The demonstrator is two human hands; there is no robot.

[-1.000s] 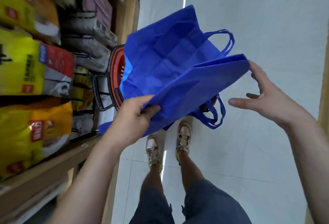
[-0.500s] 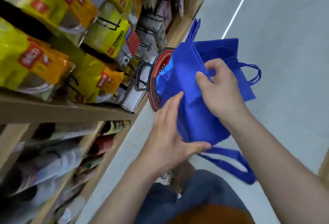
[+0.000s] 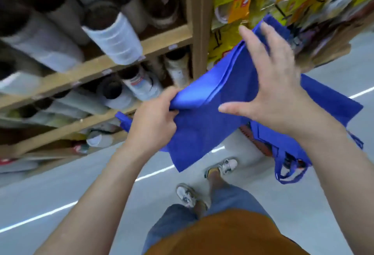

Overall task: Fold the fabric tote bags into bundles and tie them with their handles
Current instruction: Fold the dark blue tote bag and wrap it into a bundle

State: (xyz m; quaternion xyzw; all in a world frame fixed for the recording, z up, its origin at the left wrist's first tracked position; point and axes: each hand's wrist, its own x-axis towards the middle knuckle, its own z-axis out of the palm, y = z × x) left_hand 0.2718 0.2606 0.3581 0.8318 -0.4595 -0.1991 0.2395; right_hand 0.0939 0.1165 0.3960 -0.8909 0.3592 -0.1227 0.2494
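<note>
Folding step: left hand (image 3: 153, 121) pinches bag (image 3: 204, 117) corner; right hand (image 3: 271, 84) spread flat on it. Next: crease, fold over.

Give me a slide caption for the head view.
The left hand grips an edge of the blue fabric tote bag while the right hand spreads open over it.
</note>
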